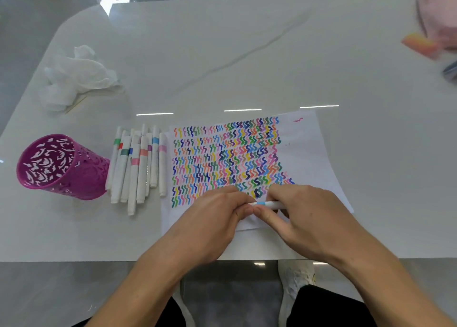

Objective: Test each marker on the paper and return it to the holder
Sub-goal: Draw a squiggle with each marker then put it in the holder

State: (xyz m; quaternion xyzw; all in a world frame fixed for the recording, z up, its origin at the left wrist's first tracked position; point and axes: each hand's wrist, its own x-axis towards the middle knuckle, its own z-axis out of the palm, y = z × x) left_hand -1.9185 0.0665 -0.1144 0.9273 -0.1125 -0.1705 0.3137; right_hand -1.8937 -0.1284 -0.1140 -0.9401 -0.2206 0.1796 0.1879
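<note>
A white marker with a light blue band [265, 204] lies crosswise between my two hands, just above the near edge of the paper [311, 153]. My left hand [217, 218] pinches its left end, and my right hand [304, 215] grips its barrel. The paper is covered with rows of coloured squiggles. Several white markers [138, 168] with coloured bands lie side by side left of the paper. The magenta cut-out holder [61, 166] stands further left, tilted in the wide view, with no marker visible inside.
Crumpled white tissue [79, 77] lies at the back left of the white table [222, 54]. A pink and orange object [430, 30], blurred, sits at the far right edge. The table's near edge runs just below my wrists.
</note>
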